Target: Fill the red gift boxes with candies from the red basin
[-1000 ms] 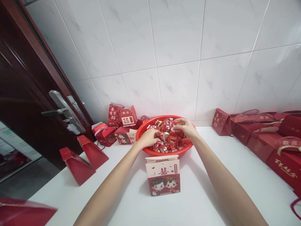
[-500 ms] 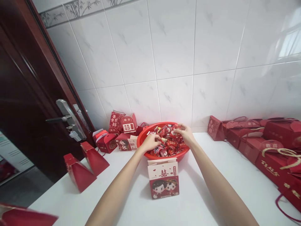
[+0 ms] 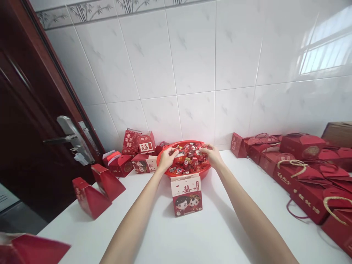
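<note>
A round red basin (image 3: 202, 173) full of wrapped candies (image 3: 189, 161) stands in front of me. My left hand (image 3: 166, 160) is at the basin's left side, thumb and fingers closed on a red-and-silver wrapped candy (image 3: 180, 157). Over the right rim, my right hand (image 3: 213, 157) pinches a small candy in a shiny wrapper, partly covered by the fingers. Just in front of the basin a cream-and-red paper candy box (image 3: 187, 198) stands upright, printed with two cartoon figures. Its top flaps look raised.
Red gift boxes (image 3: 293, 172), some with rope handles, line the table's right side. More boxes (image 3: 145, 143) are piled by the wall at back left. Folded red boxes (image 3: 92, 198) stand at the left edge, near a dark door (image 3: 35, 110). A tiled wall (image 3: 192, 73) rises behind.
My left hand has lifted from among the candies toward the basin's left rim with a candy. My right hand still pinches over the right side. The view has shifted to the right.
</note>
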The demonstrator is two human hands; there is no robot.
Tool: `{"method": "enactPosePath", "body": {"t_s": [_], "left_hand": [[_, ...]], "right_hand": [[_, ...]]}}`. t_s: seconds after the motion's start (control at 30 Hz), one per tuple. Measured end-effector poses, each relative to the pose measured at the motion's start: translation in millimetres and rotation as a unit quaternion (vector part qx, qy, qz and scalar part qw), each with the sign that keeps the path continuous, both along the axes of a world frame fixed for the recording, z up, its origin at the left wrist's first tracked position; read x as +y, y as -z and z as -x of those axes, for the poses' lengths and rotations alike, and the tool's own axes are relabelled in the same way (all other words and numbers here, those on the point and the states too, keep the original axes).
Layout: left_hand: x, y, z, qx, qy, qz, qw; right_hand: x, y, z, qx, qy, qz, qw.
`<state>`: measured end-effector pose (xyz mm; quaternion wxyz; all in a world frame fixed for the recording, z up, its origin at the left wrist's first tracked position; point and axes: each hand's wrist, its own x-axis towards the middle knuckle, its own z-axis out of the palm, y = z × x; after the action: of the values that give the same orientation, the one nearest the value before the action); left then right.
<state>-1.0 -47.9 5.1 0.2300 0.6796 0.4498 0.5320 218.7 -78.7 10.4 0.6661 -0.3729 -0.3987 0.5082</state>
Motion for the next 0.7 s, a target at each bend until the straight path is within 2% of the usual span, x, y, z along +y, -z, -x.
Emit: {"method": "enactPosePath", "body": {"t_s": [0.17,0.33,0.5,0.7], "left_hand": [[-13,3.1,-3,-0.053,0.040,0.013,0.998],[-18,2.9,-1,-0.123,0.039,0.019,0.992],[-16,2.8,3,-0.242,0.025,0.038,0.969],[-17,2.9,2,-0.325,0.021,0.047,0.944]], "right_hand": [[-3,0.9,4,0.015,-0.012,-0.003,1.000],[-3,1.8,9,0.015,-0.010,-0.002,1.000],[-1,4.5,9,0.004,-0.002,0.013,1.000],[3,7.4,7,-0.034,-0.015,-0.019,0.999]]}}
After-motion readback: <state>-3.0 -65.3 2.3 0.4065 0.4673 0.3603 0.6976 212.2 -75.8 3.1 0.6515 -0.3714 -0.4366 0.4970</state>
